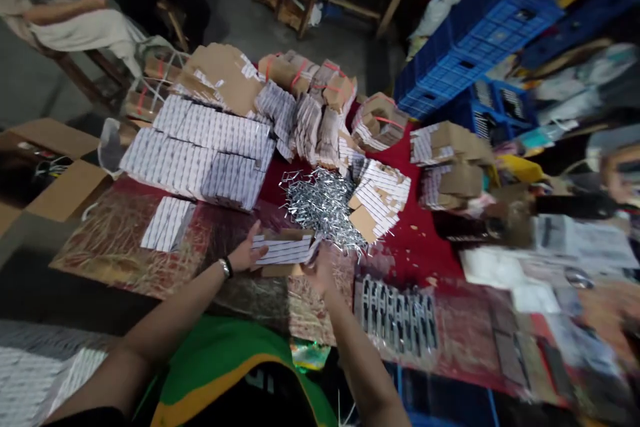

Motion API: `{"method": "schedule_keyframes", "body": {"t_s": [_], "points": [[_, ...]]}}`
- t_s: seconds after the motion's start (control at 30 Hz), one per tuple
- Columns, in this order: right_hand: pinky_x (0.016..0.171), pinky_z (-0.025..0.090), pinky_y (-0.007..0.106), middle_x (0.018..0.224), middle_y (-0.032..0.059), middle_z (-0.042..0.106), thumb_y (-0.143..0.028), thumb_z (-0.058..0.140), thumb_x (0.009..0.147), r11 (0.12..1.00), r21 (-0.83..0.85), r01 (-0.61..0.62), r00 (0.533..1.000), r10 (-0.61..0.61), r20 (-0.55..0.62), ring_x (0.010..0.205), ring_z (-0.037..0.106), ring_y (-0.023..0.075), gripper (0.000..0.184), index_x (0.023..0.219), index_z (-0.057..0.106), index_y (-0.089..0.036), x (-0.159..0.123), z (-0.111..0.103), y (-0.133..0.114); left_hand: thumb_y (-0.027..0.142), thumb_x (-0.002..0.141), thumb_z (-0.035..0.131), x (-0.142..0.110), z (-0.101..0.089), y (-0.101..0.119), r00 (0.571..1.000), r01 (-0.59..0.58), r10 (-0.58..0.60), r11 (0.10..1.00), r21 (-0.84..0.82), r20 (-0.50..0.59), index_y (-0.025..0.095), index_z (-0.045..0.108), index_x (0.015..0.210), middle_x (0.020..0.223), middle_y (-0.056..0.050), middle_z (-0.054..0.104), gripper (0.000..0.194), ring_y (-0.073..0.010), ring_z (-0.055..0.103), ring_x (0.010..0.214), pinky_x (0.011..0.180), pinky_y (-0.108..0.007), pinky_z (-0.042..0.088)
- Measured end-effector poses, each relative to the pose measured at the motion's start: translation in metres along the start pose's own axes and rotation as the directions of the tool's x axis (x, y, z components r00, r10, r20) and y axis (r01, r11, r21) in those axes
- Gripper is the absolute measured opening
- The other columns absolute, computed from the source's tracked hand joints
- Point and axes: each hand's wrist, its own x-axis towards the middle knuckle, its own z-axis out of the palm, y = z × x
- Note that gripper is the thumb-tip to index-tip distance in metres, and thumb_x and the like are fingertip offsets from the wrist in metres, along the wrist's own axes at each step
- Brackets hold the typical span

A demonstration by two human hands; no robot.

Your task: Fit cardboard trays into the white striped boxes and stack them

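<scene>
Between my two hands is a small cardboard box (283, 250), white with dark stripes outside and brown inside, its flaps standing out. My left hand (245, 252) grips its left end, and my right hand (320, 265) closes on its right end, where a flap is bent up. Just beyond the box lies a heap of small shiny bent metal pieces (320, 203). Flat striped cartons (383, 193) are spread to the right of that heap. Several packed metal pieces with black parts (399, 317) sit in clear plastic, right of my right hand.
Rows of finished-looking striped boxes (200, 147) stand at the left, with a small group (167, 223) in front. Bundled flat cartons (300, 73) line the back. Blue crates (480, 33) rise at the back right. An open brown carton (60, 160) is at far left; two people sit beyond.
</scene>
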Motion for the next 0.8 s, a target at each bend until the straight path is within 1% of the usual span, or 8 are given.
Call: {"method": "schedule_keyframes", "body": {"t_s": [0.07,0.17,0.3,0.43,0.5,0.67,0.73,0.8], "points": [[0.107,0.054,0.049,0.137,0.0165,0.068,-0.034,0.074,0.078,0.962,0.274,0.005,0.989,-0.045,0.141,0.125,0.065,0.0340,0.084,0.155,0.045,-0.021,-0.016,0.023,-0.002,0.066,0.100,0.053,-0.013,0.035,0.008,0.991,0.121,-0.112,0.980,-0.159,0.070,0.018,0.058,0.140,0.125,-0.017,0.075,0.063,-0.0307,0.075,0.115,0.101,-0.051,0.062],[0.108,0.053,0.047,0.130,0.0095,0.071,-0.045,0.067,0.083,0.817,0.565,-0.119,0.986,0.031,0.162,0.124,0.066,0.0303,0.069,0.147,0.050,-0.026,-0.038,0.048,0.008,0.058,0.104,0.042,-0.041,0.051,0.005,0.984,0.175,-0.180,0.971,-0.161,-0.015,0.018,0.062,0.131,0.121,-0.017,0.077,0.053,-0.0322,0.074,0.115,0.106,-0.057,0.059],[0.111,0.051,0.046,0.129,0.0107,0.071,-0.044,0.056,0.085,0.720,0.672,-0.172,0.967,0.255,-0.026,0.130,0.061,0.0308,0.052,0.133,0.061,-0.025,-0.066,0.075,0.017,0.034,0.091,0.049,-0.082,0.030,-0.016,0.992,0.108,-0.106,0.994,0.031,-0.063,0.017,0.056,0.148,0.149,-0.017,0.065,0.061,-0.0357,0.059,0.143,0.125,-0.059,0.044],[0.102,0.057,0.047,0.128,0.0099,0.074,-0.046,0.067,0.077,0.545,0.805,-0.236,0.971,0.096,0.219,0.128,0.066,0.0347,0.060,0.133,0.069,-0.025,-0.098,0.087,0.018,0.031,0.092,0.049,-0.119,-0.005,-0.035,0.953,-0.069,-0.016,0.961,0.269,0.301,0.027,0.042,0.168,0.170,-0.010,0.047,0.076,-0.0323,0.043,0.159,0.126,-0.055,0.046],[0.092,0.060,0.046,0.118,0.0082,0.078,-0.049,0.073,0.075,0.476,0.818,-0.323,0.943,0.084,0.323,0.112,0.073,0.0340,0.065,0.135,0.070,-0.026,-0.111,0.091,0.018,0.034,0.094,0.051,-0.133,-0.018,-0.042,0.924,-0.097,-0.022,0.952,0.291,0.382,0.033,0.045,0.167,0.168,-0.008,0.049,0.073,-0.0324,0.044,0.158,0.125,-0.055,0.046],[0.082,0.061,0.042,0.106,0.0101,0.080,-0.038,0.071,0.078,0.539,0.722,-0.434,0.900,0.222,0.375,0.096,0.075,0.0304,0.035,0.108,0.080,-0.021,-0.115,0.094,0.012,0.038,0.084,0.059,-0.145,-0.034,-0.047,0.951,-0.054,-0.048,0.947,0.316,0.305,0.030,0.082,0.121,0.146,-0.014,0.065,0.045,-0.0378,0.057,0.143,0.122,-0.057,0.047],[0.086,0.060,0.042,0.108,0.0122,0.079,-0.039,0.069,0.085,0.568,0.681,-0.463,0.874,0.163,0.458,0.102,0.074,0.0302,0.032,0.107,0.080,-0.020,-0.110,0.086,0.009,0.043,0.084,0.060,-0.142,-0.036,-0.041,0.914,-0.087,-0.017,0.968,0.236,0.405,0.028,0.084,0.095,0.147,-0.013,0.062,0.030,-0.0371,0.057,0.141,0.122,-0.054,0.047],[0.089,0.058,0.039,0.109,0.0091,0.079,-0.041,0.083,0.077,0.660,0.608,-0.441,0.846,0.080,0.526,0.104,0.073,0.0289,0.043,0.115,0.079,-0.022,-0.104,0.077,0.007,0.050,0.083,0.064,-0.134,-0.035,-0.029,0.872,-0.070,-0.025,0.982,0.175,0.488,0.024,0.081,0.089,0.150,-0.012,0.059,0.031,-0.0366,0.056,0.142,0.121,-0.052,0.048]]}}
